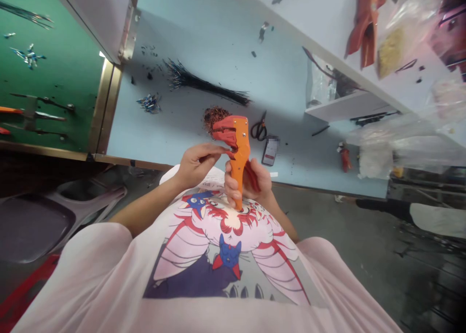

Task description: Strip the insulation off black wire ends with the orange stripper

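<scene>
Work appears partway, remainder unclear: right hand (264, 174) grips orange-and-red pistol-shaped stripper (241, 141); left hand (196, 164) pinched together, contents indistinct; copper-coloured scraps (210, 118) heaped.

Orange-and-red wire stripper (241, 143), black wires (214, 87), pale-blue tabletop (171, 136), cartoon-patterned pale-pink shirt (229, 279)

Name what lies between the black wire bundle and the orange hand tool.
A pile of copper-coloured scraps lies between them, in the head view.
</scene>
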Demonstrator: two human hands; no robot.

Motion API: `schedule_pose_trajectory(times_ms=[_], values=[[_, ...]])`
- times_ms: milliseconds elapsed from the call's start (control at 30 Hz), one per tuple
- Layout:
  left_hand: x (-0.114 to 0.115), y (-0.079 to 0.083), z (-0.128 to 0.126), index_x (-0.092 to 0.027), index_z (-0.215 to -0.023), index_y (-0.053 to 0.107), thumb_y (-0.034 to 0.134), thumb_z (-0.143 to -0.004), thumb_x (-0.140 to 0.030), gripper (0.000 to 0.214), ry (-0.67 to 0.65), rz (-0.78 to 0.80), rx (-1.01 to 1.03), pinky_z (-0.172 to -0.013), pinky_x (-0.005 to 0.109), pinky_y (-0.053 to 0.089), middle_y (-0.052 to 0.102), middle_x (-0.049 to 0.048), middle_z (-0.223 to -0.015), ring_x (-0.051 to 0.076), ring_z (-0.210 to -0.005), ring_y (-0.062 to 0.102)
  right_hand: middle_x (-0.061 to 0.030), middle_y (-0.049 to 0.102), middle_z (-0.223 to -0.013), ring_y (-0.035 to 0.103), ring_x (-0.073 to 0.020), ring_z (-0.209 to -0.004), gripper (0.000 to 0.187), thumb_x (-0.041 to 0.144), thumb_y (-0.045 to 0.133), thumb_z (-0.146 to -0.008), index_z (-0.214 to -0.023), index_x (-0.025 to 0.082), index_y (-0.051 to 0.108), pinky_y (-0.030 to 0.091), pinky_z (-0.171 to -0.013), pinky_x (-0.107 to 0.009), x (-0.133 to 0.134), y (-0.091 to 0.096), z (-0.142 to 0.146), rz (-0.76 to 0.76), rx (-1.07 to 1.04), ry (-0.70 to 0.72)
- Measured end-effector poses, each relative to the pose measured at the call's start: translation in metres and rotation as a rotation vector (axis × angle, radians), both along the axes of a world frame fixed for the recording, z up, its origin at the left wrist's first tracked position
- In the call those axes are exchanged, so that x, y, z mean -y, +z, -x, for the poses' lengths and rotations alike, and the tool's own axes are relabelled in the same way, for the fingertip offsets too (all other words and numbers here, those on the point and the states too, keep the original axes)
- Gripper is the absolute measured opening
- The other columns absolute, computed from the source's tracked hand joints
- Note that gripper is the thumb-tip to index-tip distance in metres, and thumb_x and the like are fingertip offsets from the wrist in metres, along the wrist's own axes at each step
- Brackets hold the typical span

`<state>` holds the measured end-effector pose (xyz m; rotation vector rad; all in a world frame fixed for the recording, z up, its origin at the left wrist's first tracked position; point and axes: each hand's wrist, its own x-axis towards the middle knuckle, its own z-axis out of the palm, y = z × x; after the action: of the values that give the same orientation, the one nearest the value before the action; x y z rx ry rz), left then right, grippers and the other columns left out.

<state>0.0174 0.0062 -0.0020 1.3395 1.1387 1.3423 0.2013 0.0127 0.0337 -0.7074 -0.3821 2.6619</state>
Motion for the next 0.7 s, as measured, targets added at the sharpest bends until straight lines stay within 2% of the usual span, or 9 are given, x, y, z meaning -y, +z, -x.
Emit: schedule_pose_trajectory(times_ms=[167, 367, 500, 600, 700], values=[[-0.003, -0.001, 0.002, -0.025, -0.092, 0.074, 0.057, -0.085, -0.023, 0.019, -0.023, 0.021, -0.008, -0.064, 0.023, 0.047, 0.072, 0.0028, -0.083, 0.012, -0.068, 0.061, 0.0034, 0.049, -0.061, 0.046, -0.0101, -0.041, 0.053, 0.062, 0.014, -0.094, -0.096, 0.020, 0.046, 0.052, -0.039, -0.030, -0.001, 0.000, -0.001, 0.018, 0.060, -0.005], [-0.006, -0.003, 0.000, -0.024, -0.089, 0.074, 0.055, -0.084, -0.021, 0.019, -0.020, 0.003, -0.038, -0.064, 0.024, 0.047, 0.072, 0.0027, -0.084, 0.012, -0.069, 0.062, 0.0038, 0.047, -0.061, 0.038, -0.0081, -0.037, 0.052, 0.059, 0.014, -0.095, -0.095, 0.020, 0.048, 0.049, -0.037, -0.026, -0.002, 0.000, 0.000, 0.045, 0.001, -0.046], [-0.008, -0.008, -0.002, -0.022, -0.090, 0.072, 0.056, -0.083, -0.020, 0.018, 0.014, 0.082, -0.041, -0.063, 0.023, 0.045, 0.070, 0.0020, -0.081, 0.012, -0.067, 0.060, 0.0059, 0.043, -0.058, 0.028, -0.0059, -0.033, 0.053, 0.057, 0.010, -0.097, -0.095, 0.020, 0.049, 0.041, -0.030, -0.019, -0.007, -0.003, 0.002, 0.043, -0.027, -0.064], [-0.012, -0.016, -0.006, -0.021, -0.095, 0.070, 0.058, -0.081, -0.023, 0.018, 0.034, 0.208, -0.051, -0.058, 0.022, 0.041, 0.065, -0.0005, -0.070, 0.010, -0.058, 0.053, 0.0081, 0.036, -0.054, 0.020, -0.0040, -0.031, 0.055, 0.055, 0.007, -0.097, -0.092, 0.020, 0.049, 0.033, -0.027, -0.014, -0.015, -0.011, 0.005, 0.057, -0.018, -0.074], [-0.021, -0.034, -0.011, -0.019, -0.092, 0.068, 0.057, -0.082, -0.028, 0.017, 0.027, 0.273, -0.033, -0.064, 0.022, 0.042, 0.067, 0.0010, -0.078, 0.011, -0.066, 0.055, 0.0094, 0.031, -0.051, 0.016, -0.0034, -0.029, 0.058, 0.052, 0.004, -0.099, -0.088, 0.019, 0.050, 0.025, -0.026, -0.012, -0.028, -0.026, 0.010, 0.103, 0.036, -0.146]])
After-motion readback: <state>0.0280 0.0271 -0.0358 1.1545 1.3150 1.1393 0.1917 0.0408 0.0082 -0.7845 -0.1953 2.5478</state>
